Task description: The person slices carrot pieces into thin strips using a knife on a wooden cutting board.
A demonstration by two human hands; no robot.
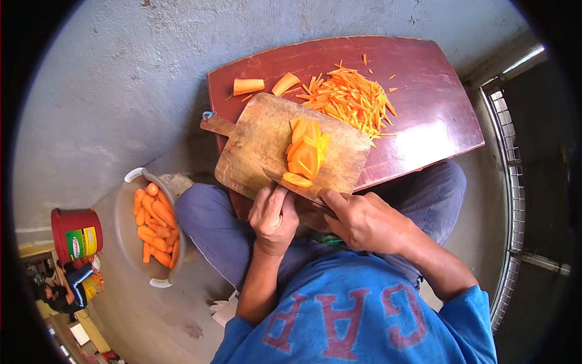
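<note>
A wooden cutting board point(254, 145) lies tilted across the near edge of the red table. On it is a stack of thin carrot slices point(306, 145), with one round slice point(297, 179) lying beside the knife. My right hand point(367, 221) is wrapped round the handle of a knife point(294, 185), whose blade points left along the board's near edge. My left hand point(273, 218) is at the blade's left end with its fingers pressed together; what they hold, if anything, is hidden. Beyond the board lies a pile of carrot strips point(351, 100).
Two carrot chunks point(248, 86) lie at the red table's point(424, 91) far left. A grey tub point(124, 224) of whole carrots stands on the floor at the left, near a red bucket point(76, 233). Another person point(60, 291) is at the far left.
</note>
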